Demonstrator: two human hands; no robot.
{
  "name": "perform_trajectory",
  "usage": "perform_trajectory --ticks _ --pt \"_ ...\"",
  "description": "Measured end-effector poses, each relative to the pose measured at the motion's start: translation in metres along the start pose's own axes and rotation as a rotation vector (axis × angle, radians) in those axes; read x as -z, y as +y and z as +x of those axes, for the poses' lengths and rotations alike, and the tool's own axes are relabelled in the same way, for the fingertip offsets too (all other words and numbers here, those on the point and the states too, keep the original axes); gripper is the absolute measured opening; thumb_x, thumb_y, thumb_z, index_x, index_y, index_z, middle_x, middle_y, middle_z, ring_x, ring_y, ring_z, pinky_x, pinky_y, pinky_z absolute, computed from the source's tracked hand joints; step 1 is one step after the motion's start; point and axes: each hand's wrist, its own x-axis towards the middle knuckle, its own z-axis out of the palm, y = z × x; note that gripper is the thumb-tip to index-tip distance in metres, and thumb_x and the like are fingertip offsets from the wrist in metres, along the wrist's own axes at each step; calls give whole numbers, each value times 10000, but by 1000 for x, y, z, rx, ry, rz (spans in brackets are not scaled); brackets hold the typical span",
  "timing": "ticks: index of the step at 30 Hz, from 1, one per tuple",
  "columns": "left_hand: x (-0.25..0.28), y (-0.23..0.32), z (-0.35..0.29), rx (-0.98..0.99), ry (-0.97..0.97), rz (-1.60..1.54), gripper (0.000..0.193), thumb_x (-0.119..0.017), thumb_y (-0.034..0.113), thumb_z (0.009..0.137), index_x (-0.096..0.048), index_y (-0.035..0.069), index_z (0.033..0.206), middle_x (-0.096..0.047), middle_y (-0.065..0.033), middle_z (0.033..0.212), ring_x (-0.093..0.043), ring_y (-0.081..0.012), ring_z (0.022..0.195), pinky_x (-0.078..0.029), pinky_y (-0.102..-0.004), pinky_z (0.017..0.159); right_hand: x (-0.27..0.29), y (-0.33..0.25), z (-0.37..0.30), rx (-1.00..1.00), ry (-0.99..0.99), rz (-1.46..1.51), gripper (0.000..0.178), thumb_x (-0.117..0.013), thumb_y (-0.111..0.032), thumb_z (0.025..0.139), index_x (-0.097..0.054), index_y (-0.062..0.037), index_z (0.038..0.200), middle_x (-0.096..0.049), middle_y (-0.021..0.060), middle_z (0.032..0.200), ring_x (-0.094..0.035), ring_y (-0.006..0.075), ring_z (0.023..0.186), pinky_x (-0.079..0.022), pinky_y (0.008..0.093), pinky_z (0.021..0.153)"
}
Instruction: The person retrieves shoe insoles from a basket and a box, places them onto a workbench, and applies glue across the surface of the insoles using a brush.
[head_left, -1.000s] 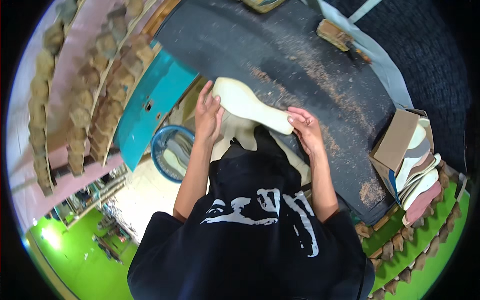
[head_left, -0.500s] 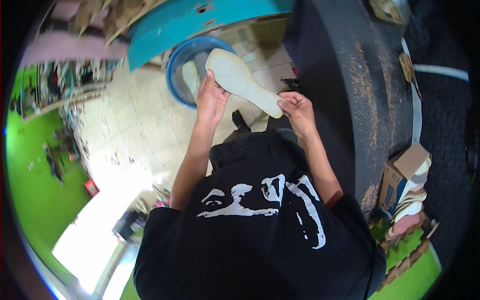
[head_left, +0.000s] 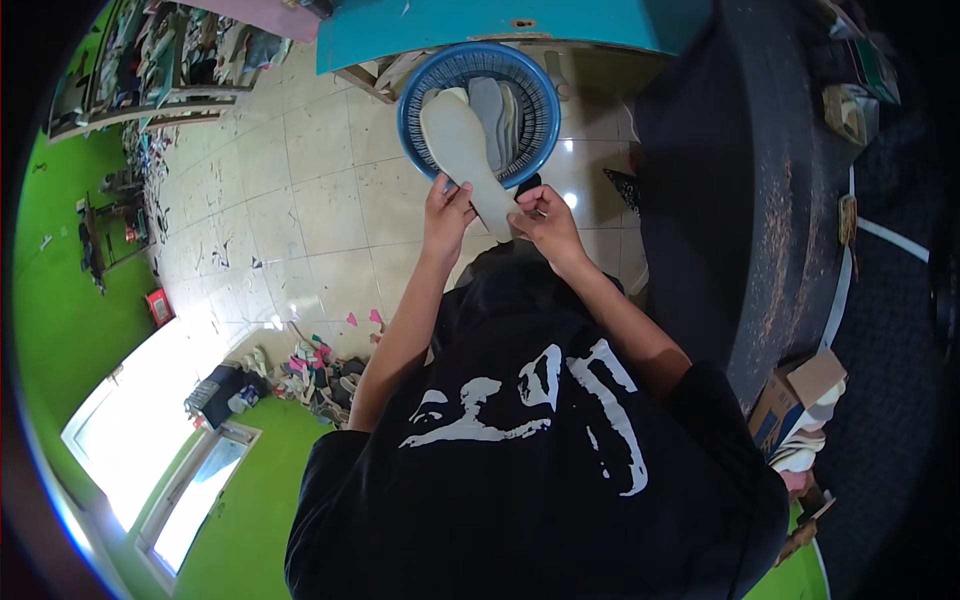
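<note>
1. A round blue plastic basket (head_left: 415, 95) with a slotted wall sits on the pale tiled floor (head_left: 300, 200), just below the edge of a teal table (head_left: 480, 25). Several flat shoe insoles (head_left: 492, 105), grey and off-white, lie stacked inside it.
2. A long cream insole (head_left: 462, 150) is held above the basket, its broad end over the basket's contents and its narrow end toward the person's chest.
3. The left hand (head_left: 446, 212) grips the insole's near end from the left side, fingers curled over the edge and closed on it; the forearm runs straight up from the lower edge.
4. The right hand (head_left: 545, 222) pinches the same narrow end from the right, thumb and fingertips pressed together on it, wrist bent slightly inward.
5. At the right, an open cardboard box (head_left: 790, 395) holds more pale soles beside a dark work surface (head_left: 760, 200).
6. Scraps and shoes lie in a pile (head_left: 315, 375) on the floor at the left.
</note>
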Motion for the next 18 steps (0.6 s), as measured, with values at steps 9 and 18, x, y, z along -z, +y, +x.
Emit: perform_trajectory --ticks 9,18 --pt "55 8 117 36 112 32 487 -690 52 990 -569 78 1460 -696 -97 1285 -693 -195 1110 -576 -357 908 -18 20 66 80 -166 -343 455 -785 -27 835 -550 -38 1224 -685 90 914 -708 157 792 -592 332 702" --pt "74 -23 235 188 -26 368 532 -741 80 975 -577 99 1480 -670 -134 1339 -689 -163 1067 -585 -333 892 -17 69 135 36 48 -813 455 -717 -84 834 -491 -75 1229 -720 240 909 -715 495 839 -572 553 764"
